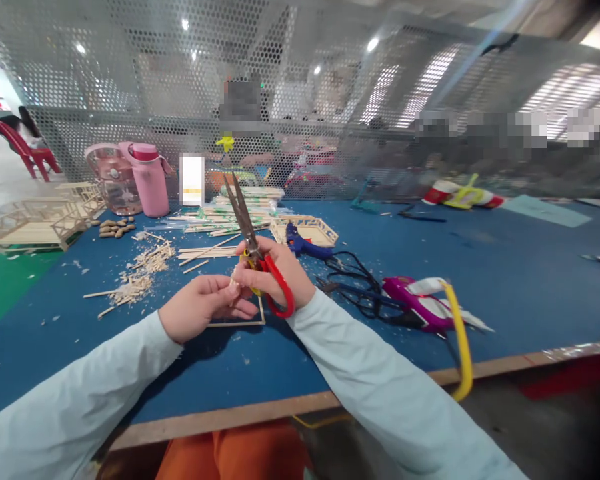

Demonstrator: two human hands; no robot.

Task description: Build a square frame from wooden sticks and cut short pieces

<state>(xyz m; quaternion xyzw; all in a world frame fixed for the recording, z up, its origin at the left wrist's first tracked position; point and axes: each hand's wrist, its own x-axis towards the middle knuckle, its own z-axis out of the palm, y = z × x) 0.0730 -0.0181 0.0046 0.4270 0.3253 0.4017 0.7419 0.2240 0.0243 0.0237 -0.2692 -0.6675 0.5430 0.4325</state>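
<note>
My right hand (275,267) is closed around scissors (244,217) with red and yellow handles, their blades pointing up and slightly apart. Fingertips of both hands meet in front of me. My left hand (205,303) pinches a small pale piece of wooden stick (233,283), mostly covered by the fingers. Beneath the hands, a thin wooden stick frame (240,325) lies on the blue table (240,373), partly hidden. Loose wooden sticks (207,253) lie just beyond my left hand.
Stick scraps (150,263) and peanuts (115,228) lie left, near wooden models (40,223) and a pink bottle (150,180). A blue glue gun (305,243), cables and a purple tool (415,303) are right. Behind stands a perforated metal screen (180,87).
</note>
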